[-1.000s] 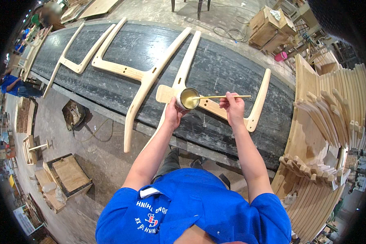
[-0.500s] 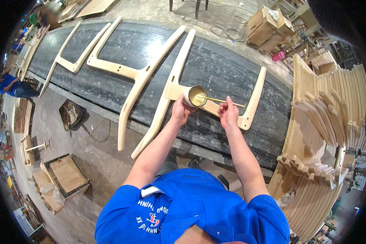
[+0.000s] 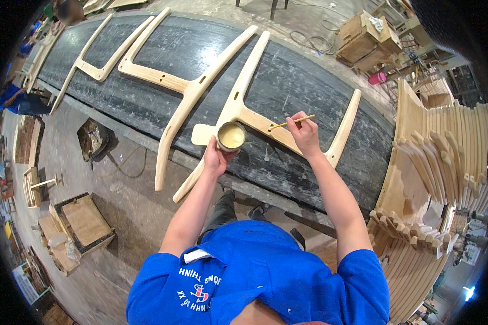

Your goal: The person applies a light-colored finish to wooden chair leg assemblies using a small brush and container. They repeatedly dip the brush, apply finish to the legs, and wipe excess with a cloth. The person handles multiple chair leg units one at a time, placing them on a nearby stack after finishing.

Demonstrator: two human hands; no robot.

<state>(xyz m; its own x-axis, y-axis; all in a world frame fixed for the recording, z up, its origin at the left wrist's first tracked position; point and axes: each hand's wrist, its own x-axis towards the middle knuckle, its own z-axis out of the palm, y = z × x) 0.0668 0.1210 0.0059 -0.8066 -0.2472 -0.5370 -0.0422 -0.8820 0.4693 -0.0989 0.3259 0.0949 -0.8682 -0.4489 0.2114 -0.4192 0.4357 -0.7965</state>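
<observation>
My left hand (image 3: 218, 158) is closed round a small round can (image 3: 232, 135) of creamy yellow paste, probably glue. A flat pale piece (image 3: 203, 134) sticks out to the can's left; how it joins the can is hidden. My right hand (image 3: 306, 135) pinches a thin wooden stick (image 3: 303, 118) like a pen. The stick's lower tip is at the small dark holes in the crossbar of a pale wooden chair frame (image 3: 255, 117). That frame lies flat on the dark table, and the can is above its near edge.
More pale chair frames (image 3: 174, 96) lie farther left on the dark tabletop (image 3: 303, 81). Stacked curved wooden parts (image 3: 436, 157) stand at the right. A wooden box (image 3: 85, 219) and a dark container (image 3: 94, 138) are on the floor. A person in blue (image 3: 21, 101) is at far left.
My left hand has drawn the can left and slightly nearer. The stick has left the can, and its tip is now at the crossbar's holes.
</observation>
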